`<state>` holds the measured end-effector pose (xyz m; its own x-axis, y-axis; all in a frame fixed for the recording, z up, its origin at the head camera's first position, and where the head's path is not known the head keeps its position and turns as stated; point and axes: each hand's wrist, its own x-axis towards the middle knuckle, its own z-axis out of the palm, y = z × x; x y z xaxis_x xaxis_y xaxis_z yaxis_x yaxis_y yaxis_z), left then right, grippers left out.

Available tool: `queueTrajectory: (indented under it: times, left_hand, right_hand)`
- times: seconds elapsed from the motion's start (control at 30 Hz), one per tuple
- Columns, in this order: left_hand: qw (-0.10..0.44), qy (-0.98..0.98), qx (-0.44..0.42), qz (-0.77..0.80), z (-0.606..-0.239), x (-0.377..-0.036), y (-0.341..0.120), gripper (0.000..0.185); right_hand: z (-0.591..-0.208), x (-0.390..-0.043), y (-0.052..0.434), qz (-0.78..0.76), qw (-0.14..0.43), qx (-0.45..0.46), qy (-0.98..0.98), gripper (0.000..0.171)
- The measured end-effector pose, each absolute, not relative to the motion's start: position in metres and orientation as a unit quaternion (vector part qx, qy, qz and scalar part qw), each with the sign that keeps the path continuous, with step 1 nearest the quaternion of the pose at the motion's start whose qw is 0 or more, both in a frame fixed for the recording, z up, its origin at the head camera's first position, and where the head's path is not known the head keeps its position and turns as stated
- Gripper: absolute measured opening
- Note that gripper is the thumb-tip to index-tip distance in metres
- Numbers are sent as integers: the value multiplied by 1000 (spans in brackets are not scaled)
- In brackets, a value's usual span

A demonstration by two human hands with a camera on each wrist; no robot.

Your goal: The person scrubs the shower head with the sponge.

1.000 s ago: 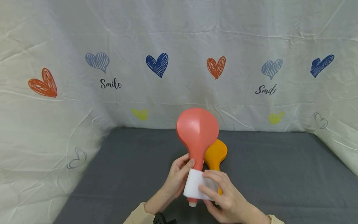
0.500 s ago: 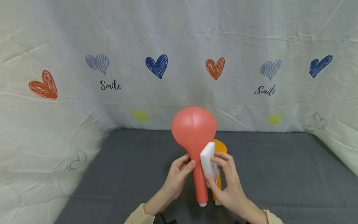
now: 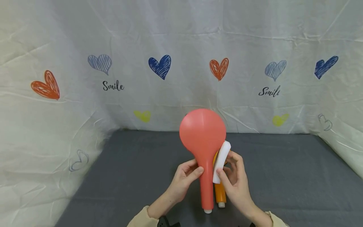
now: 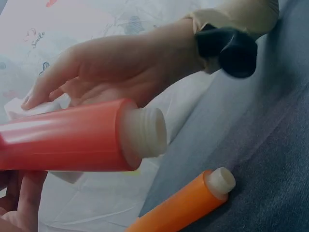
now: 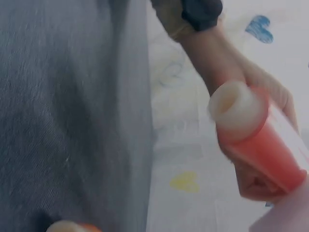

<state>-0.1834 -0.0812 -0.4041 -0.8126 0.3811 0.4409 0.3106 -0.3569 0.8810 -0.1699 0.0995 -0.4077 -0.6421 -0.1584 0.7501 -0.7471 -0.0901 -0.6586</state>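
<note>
Coral-red plastic, smooth and glossy: we hold the red shower head [image 3: 203, 135] upright above the near middle of the grey tabletop [image 3: 127, 167]. Our left hand [image 3: 184, 179] curls round its handle from the left. Our right hand [image 3: 233, 181] pinches a white sponge [image 3: 221, 160] and presses it flat against the head's right edge. The sponge bends to the curve, so we judge it soft. The shower head looks stiff, hollow and light, likely slippery; the narrow handle is the sound place to grip. Its white threaded end [image 4: 145, 135] points toward us. An orange shower head [image 3: 220, 192] lies on the tabletop just behind. Beyond hangs a white heart-printed sheet [image 3: 181, 63].
</note>
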Motion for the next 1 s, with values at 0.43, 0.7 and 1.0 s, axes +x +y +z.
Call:
queueTrajectory:
  times: [0.43, 0.7, 1.0]
  left_hand:
    - [-4, 531, 305, 790, -396, -191, -93, 25]
    - [16, 538, 295, 790, -401, -187, -84, 26]
    - [-9, 545, 243, 802, -401, -189, -89, 35]
  right_hand:
    - [-413, -146, 109, 460, 263, 571, -627, 37]
    - [-393, -159, 99, 523, 310, 461, -647, 39]
    - [-416, -149, 101, 492, 277, 479, -672, 40]
